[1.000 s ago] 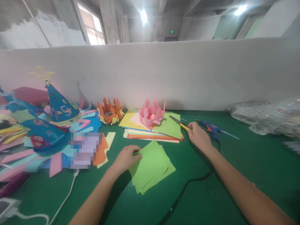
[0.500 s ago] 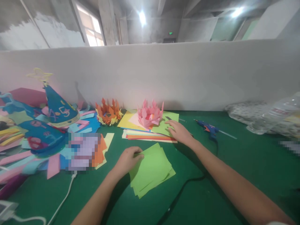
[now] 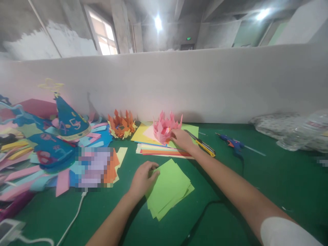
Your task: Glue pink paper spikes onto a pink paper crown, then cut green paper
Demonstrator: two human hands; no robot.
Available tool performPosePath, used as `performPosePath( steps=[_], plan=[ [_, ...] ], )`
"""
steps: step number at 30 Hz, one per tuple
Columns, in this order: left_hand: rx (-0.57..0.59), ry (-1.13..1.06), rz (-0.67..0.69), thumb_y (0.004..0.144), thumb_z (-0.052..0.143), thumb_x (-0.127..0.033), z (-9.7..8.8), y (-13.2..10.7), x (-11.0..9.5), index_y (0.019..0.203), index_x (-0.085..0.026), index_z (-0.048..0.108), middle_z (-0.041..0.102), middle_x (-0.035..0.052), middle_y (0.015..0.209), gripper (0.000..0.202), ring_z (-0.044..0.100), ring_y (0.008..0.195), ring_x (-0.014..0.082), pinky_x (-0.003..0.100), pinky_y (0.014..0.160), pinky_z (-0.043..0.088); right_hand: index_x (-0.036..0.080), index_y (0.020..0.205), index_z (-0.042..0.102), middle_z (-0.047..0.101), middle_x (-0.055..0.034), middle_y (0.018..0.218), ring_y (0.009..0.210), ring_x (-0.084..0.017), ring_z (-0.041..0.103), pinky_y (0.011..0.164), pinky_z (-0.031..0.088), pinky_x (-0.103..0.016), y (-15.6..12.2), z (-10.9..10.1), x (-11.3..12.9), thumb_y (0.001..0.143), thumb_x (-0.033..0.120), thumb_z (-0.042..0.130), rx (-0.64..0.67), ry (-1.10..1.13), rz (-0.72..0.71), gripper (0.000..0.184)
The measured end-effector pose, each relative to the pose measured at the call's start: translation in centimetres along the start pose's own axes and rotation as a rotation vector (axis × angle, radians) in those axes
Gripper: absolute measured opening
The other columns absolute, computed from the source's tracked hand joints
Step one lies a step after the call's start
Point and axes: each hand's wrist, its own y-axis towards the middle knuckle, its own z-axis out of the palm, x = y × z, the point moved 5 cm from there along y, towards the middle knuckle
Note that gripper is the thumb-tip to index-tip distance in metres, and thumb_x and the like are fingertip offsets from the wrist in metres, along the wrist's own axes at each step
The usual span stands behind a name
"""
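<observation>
A green felt-like surface [image 3: 256,177] runs up to a plain white partition wall [image 3: 205,85]. Above the wall the room shows bare concrete columns, a bright window [image 3: 105,34], a ceiling light [image 3: 158,22] and a small green exit sign [image 3: 188,38].

The left hand [image 3: 143,177] rests on the left edge of a loose pile of green paper sheets [image 3: 170,189] near the front of the surface. Its fingers are curled at the top sheet, but whether the grip pinches it cannot be told. The right hand [image 3: 181,139] reaches to the pink paper crown [image 3: 164,127], which stands on a stack of coloured paper [image 3: 164,150] near the wall. The fingertips touch the crown's right side, and the grip itself is hidden.

A yellow utility knife [image 3: 202,145] lies just right of that hand, and a blue glue gun [image 3: 232,142] farther right. An orange paper crown [image 3: 121,124] stands left of the stack. Blue cone hats [image 3: 69,118] and paper strips crowd the left end.
</observation>
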Motion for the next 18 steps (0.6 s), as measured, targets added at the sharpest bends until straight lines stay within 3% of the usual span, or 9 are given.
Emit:
performPosePath(
  steps=[6, 10, 13, 16, 18],
  plan=[
    [-0.032, -0.025, 0.023, 0.077, 0.054, -0.02, -0.1, 0.1, -0.1, 0.088, -0.019, 0.061, 0.059, 0.0027, 0.08, 0.013, 0.055, 0.077, 0.0158, 0.028, 0.071, 0.043, 0.017, 0.081, 0.062, 0.064, -0.0072, 0.085, 0.08, -0.019, 0.055, 0.064, 0.033, -0.025, 0.1, -0.6, 2.3, 0.083, 0.018, 0.046, -0.015, 0.001, -0.051, 0.016],
    [-0.079, -0.043, -0.011, 0.079, 0.052, -0.019, -0.2, 0.0, 0.1, 0.089, -0.019, 0.062, 0.059, 0.002, 0.077, 0.015, 0.055, 0.074, 0.015, 0.027, 0.068, 0.043, 0.019, 0.096, 0.062, 0.065, -0.0066, 0.093, 0.084, -0.019, 0.056, 0.065, 0.036, -0.026, -1.0, -1.0, 4.1, 0.083, 0.019, 0.047, -0.026, 0.042, -0.072, 0.02],
    [-0.088, -0.06, -0.04, 0.079, 0.051, -0.021, -0.3, 0.0, 0.1, 0.087, -0.019, 0.062, 0.06, 0.0023, 0.077, 0.013, 0.055, 0.074, 0.0153, 0.028, 0.069, 0.043, 0.021, 0.102, 0.062, 0.066, -0.0042, 0.093, 0.08, -0.017, 0.058, 0.064, 0.038, -0.026, -2.9, -1.8, 4.7, 0.085, 0.021, 0.047, -0.013, 0.081, -0.082, 0.023],
    [-0.085, -0.072, -0.067, 0.08, 0.051, -0.022, -0.6, 0.1, 0.1, 0.083, -0.019, 0.061, 0.061, 0.0024, 0.077, 0.011, 0.056, 0.074, 0.0158, 0.028, 0.069, 0.043, 0.021, 0.093, 0.065, 0.068, -0.0033, 0.09, 0.073, -0.016, 0.06, 0.064, 0.042, -0.026, -6.1, -2.9, 4.9, 0.084, 0.026, 0.049, 0.043, 0.129, -0.078, 0.018],
    [-0.084, -0.075, -0.089, 0.079, 0.051, -0.023, -0.7, 0.2, 0.1, 0.079, -0.019, 0.06, 0.062, 0.0023, 0.078, 0.01, 0.057, 0.075, 0.0159, 0.028, 0.069, 0.043, 0.023, 0.098, 0.065, 0.067, -0.0042, 0.102, 0.089, -0.02, 0.061, 0.077, 0.045, -0.03, -8.6, -3.2, 4.9, 0.081, 0.03, 0.056, 0.137, 0.247, -0.082, 0.02]
  ],
)
